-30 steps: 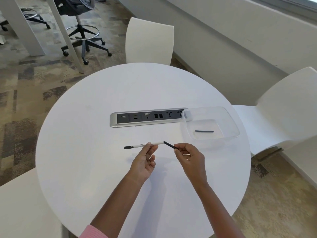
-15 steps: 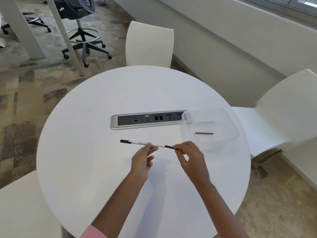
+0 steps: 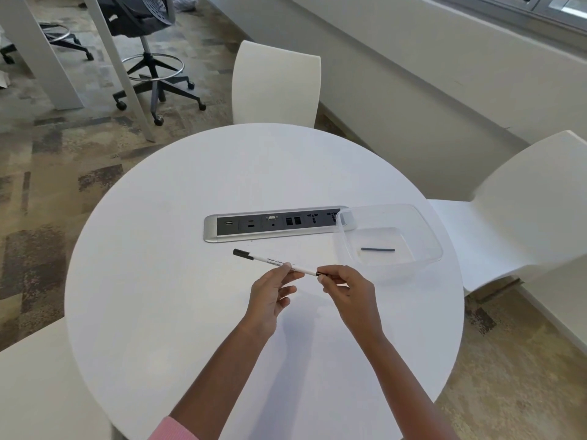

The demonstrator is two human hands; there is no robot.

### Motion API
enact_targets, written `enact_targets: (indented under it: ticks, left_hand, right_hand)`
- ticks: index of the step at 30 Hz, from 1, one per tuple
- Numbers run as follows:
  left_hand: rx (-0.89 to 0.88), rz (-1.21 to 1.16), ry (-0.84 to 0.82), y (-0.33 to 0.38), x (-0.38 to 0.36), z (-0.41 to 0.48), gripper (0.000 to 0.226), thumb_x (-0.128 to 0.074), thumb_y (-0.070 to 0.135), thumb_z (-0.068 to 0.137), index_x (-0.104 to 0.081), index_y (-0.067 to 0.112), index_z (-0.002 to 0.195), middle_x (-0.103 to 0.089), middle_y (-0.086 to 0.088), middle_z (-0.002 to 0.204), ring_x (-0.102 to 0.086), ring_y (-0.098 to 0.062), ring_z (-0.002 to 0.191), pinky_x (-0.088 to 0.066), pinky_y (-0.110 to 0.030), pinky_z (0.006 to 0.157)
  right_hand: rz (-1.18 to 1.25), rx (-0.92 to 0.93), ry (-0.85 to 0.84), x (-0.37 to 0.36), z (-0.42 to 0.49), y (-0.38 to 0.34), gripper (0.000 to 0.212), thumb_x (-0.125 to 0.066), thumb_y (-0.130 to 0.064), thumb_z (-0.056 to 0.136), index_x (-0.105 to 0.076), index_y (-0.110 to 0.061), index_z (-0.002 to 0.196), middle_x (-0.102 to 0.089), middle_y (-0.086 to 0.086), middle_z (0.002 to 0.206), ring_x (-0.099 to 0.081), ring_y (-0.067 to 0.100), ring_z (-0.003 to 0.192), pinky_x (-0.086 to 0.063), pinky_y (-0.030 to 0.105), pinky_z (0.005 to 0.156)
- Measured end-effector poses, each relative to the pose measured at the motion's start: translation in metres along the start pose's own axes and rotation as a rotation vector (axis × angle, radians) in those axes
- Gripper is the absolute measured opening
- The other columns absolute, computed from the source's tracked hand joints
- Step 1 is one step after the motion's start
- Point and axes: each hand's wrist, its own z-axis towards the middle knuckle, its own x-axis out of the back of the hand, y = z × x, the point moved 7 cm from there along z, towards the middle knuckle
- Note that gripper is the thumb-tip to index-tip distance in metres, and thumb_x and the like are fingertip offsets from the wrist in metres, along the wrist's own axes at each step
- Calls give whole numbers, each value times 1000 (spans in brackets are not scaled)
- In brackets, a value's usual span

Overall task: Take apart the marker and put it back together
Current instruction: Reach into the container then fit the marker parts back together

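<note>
two hands above round table [image 3: 190,312], left hand [image 3: 270,296] pinching marker [image 3: 276,263], right hand [image 3: 349,293] fingers pinching its end

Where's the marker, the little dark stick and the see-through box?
marker [image 3: 275,262], head view, on its white barrel.
little dark stick [image 3: 378,249], head view, on its middle, lying inside the box.
see-through box [image 3: 422,228], head view, on its right rim.

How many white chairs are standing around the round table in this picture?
3. One white chair is at the far side of the table, one at its right, and one at the near left, only partly in view. Others may be outside the frame.
</note>
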Motion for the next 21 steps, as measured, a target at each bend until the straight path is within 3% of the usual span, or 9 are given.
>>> enact_targets:
  ticks: [4,9,14,21]
  left_hand:
    - [-41,23,-32,6,0,1,21,-56,40,86,-66,21,87,-74,6,68,-58,-7,57,-41,-19,54]
    - [-71,-10,-45,12,2,5,16,-58,31,87,-67,19,82,-73,7,64,-62,-5,56,-49,-14,53]
    - [-59,-126,-108,15,-2,6,16,-56,17,88,-66,7,82,-72,-1,66,-70,-10,62,-56,-17,57]
    - [-86,-161,-109,18,-4,7,16,-52,12,90,-64,4,85,-72,-3,61,-71,-13,61,-58,-18,60]
  right_hand:
    - [-32,28,-7,4,1,0,27,-63,-4,82,-65,-31,82,-65,-15,82,-64,5,74,-51,13,66]
    - [-61,64,38,6,2,-1,22,-64,-1,80,-67,-17,94,-63,-17,80,-62,-7,74,-43,1,64]
    - [-120,66,82,8,5,-1,12,-63,-3,81,-68,-12,88,-63,-16,78,-61,8,74,-44,5,68]
    - [-280,265,112,6,5,-21,7,-63,2,80,-68,-2,82,-69,11,74,-57,19,68,-44,23,68]
